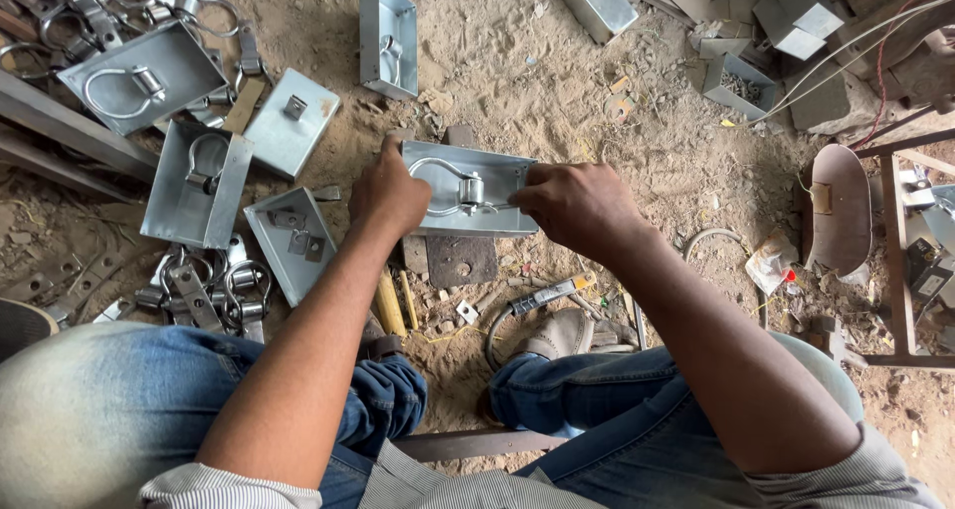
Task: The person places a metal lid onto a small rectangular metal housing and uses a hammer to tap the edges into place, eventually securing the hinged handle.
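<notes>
Both hands grip a shallow galvanised metal tray (468, 189) with a curved handle fitting, held over the middle of the sandy dirt floor (557, 91): the left hand (388, 193) clasps its left end, the right hand (577, 205) pinches the fitting's right side. Similar trays (194, 186) and loose ring latches (204, 290) litter the floor's left edge, metal boxes (796, 11) its far right corner, and a rusty plate (461, 260) lies beneath the held tray.
</notes>
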